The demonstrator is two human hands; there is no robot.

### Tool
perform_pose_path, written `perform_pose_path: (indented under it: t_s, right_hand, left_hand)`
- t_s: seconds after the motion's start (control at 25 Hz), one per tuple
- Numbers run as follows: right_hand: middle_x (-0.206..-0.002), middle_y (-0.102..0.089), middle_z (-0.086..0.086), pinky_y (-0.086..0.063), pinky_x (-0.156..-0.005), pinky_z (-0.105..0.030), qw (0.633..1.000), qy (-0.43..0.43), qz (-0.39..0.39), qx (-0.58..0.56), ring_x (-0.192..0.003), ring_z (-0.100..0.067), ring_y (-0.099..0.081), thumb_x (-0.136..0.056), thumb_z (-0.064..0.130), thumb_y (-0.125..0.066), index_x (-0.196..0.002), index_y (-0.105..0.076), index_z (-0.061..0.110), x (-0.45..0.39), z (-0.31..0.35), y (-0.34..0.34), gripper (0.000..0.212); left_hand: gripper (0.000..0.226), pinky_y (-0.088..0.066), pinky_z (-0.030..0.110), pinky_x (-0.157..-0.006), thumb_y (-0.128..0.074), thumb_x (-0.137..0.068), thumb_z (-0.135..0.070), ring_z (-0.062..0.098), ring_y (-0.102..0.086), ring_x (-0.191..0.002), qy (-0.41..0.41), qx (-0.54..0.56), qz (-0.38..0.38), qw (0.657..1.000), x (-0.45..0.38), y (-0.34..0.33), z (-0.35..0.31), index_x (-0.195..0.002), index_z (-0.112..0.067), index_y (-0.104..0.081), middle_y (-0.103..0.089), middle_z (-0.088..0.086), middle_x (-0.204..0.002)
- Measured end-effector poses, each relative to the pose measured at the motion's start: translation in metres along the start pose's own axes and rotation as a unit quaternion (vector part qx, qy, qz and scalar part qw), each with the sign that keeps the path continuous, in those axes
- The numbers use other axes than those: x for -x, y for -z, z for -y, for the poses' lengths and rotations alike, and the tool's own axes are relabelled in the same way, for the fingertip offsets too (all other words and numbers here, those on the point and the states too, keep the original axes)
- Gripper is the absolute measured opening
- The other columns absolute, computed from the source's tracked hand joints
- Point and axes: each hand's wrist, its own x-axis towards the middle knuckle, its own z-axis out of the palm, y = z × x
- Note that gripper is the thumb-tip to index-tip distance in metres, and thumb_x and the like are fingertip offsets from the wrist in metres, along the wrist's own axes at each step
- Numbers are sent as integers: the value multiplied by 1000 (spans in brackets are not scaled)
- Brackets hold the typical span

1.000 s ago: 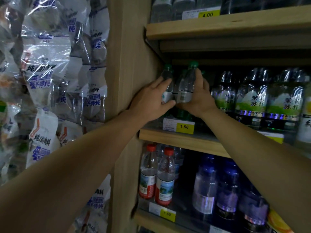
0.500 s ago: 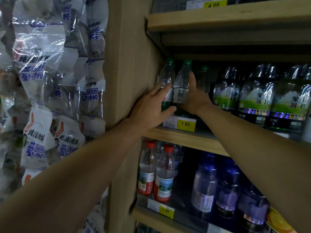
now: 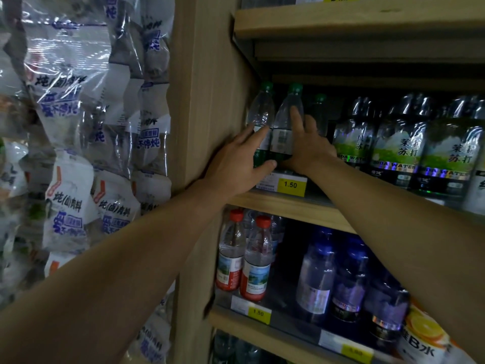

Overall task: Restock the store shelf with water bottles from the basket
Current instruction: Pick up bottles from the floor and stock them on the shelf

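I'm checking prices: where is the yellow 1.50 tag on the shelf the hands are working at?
In the head view, the yellow 1.50 tag sits on the middle shelf's front edge, just below the two green-capped bottles, under the right hand.

Middle shelf (image 3: 288, 206), left end: two green-capped bottles (image 3: 284, 122) stood against the wooden side panel (image 3: 210, 101). Behind them, a third bottle (image 3: 319, 114) in a dark gap. Right: soda-water bottles (image 3: 393, 143) packed tight. Headroom open beneath the upper shelf (image 3: 354, 19).
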Motion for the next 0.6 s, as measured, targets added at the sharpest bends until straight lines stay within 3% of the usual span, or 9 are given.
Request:
perform_pose_path:
  t_s: [0.12, 0.24, 0.4, 0.52, 0.6]
  right_hand:
    - [-163, 4, 0, -47, -92, -47, 999, 7, 14, -29, -133, -40, -42, -83, 46, -73, -154, 15, 33, 16, -1, 12, 114]
    - [-160, -16, -6, -42, -105, -47, 998, 27, -20, -52, -138, -39, -35, -83, 55, -66, -157, -8, 26, 51, -5, 23, 98]
    - [-150, -38, -11, -35, -110, -43, 995, 3, -78, -59, -135, -36, -37, -80, 56, -61, -152, -30, 19, 138, -20, 30, 86]
    - [-148, -42, -13, -29, -113, -40, 997, -38, -60, -25, -136, -33, -38, -80, 51, -63, -148, -36, 13, 219, -33, 22, 82]
    - [-145, -45, -13, -32, -111, -40, 996, -83, -32, -5, -133, -33, -42, -78, 51, -63, -145, -41, 12, 286, -40, 11, 81]
  left_hand:
    - [74, -31, 38, -116, -61, -92, -46, 27, -33, -144, 3, 11, 11, 1000, 6, 5, -3, -154, -23, -28, -25, 12, -161]
    - [76, -35, 39, -115, -57, -88, -55, 24, -37, -142, 10, 50, -8, 999, 22, 5, -8, -152, -21, -34, -33, 10, -158]
    - [69, -29, 17, -103, -61, -91, -48, 23, -45, -134, 31, 101, -9, 994, 77, -8, -25, -150, -21, -38, -45, 6, -152]
    - [72, -39, 31, -110, -57, -88, -53, 26, -44, -138, 4, 179, 27, 984, 127, -31, -43, -149, -20, -40, -46, 10, -151]
    - [72, -35, 35, -115, -59, -90, -50, 22, -36, -144, -10, 212, 86, 973, 169, -53, -62, -151, -19, -38, -38, 9, -155]
